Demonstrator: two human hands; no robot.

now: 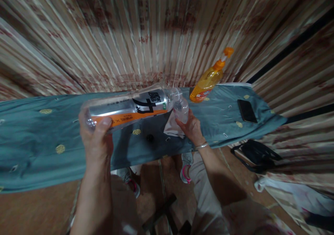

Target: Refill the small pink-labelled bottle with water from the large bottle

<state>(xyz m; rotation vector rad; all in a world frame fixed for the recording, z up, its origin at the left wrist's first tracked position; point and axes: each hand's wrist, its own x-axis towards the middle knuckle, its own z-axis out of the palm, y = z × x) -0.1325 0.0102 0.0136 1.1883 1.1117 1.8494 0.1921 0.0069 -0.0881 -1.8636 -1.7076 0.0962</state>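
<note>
My left hand [97,134] is wrapped round the base of a large clear plastic bottle [125,106] with a silver and orange label. The bottle lies almost level in the air above the table, its neck pointing right. In my right hand [191,125] is a small clear plastic cup [182,110], held right at the bottle's mouth; whether they touch, I cannot tell. No liquid can be made out in either one. Below the cup, a whitish cloth or tissue [172,126] rests on the tablecloth. A small black cap [149,137] lies under the bottle.
A green tablecloth [33,137] with yellow prints covers the long narrow table. At its back stands an orange-topped pump bottle [207,82] of yellow liquid. A black phone [247,111] lies at the right. Pleated curtains [156,37] hang behind, and a black bag [257,155] is on the floor.
</note>
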